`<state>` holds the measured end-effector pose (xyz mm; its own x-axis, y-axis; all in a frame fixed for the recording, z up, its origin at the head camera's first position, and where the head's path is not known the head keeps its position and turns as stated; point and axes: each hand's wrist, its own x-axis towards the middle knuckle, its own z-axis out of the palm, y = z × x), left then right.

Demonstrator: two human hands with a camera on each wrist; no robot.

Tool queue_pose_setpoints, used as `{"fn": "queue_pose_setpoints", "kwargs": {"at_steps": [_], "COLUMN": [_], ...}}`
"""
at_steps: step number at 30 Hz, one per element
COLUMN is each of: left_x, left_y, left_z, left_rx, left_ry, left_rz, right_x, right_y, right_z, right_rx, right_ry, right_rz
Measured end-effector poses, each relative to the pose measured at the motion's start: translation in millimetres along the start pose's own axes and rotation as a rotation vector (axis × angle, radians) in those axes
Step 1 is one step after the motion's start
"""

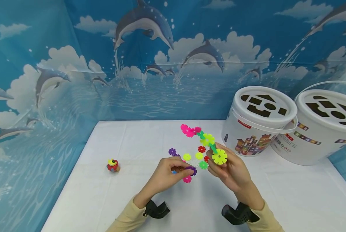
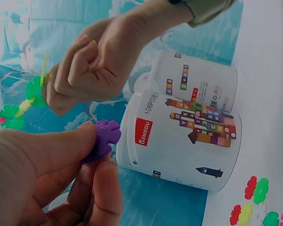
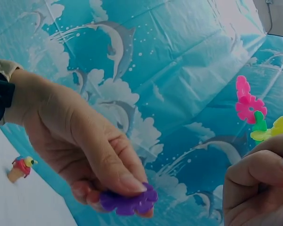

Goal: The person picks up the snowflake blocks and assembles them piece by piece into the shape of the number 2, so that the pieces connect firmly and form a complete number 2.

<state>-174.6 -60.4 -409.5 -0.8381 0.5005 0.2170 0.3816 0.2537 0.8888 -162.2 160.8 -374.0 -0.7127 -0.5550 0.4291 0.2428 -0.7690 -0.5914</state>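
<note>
Purple piece (image 3: 132, 202) | pinched in left grip (image 1: 167, 173) (rim protruding) | disc chain (image 1: 207, 139) | held in right grip (image 1: 233, 169), extending outward

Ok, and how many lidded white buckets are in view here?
2. One bucket stands on the white table, beyond the right hand and further right; the second bucket stands just right of the first. None seems hidden.
</note>
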Motion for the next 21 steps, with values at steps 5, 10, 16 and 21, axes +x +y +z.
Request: {"fn": "queue_pose_setpoints", "kwargs": {"at_steps": [5,10,16,21], "left_x": [-5.4,-8.5,-11.2,-12.9], "left_y": [8.1,15.1,21.3,22.4], "left_z": [-3.9,-7.6,-6.7,-3.9], "left_rx": [-0.080,-0.160,-0.282,-0.391], "left_ry": [0.013,0.012,0.019,0.022], "left_rz": [-0.044,-0.081,-0.106,-0.095], "right_x": [1.6,2.5,2.5,2.6], "right_y": [1,2,3,5], "right_z": [-1,-3,-5,-8], "right_rx": [0.020,0.022,-0.003,-0.029], "right_ry": [-0.013,-0.032,-0.024,0.010], "right_rz": [0.002,-0.001,0.003,0.023]}}
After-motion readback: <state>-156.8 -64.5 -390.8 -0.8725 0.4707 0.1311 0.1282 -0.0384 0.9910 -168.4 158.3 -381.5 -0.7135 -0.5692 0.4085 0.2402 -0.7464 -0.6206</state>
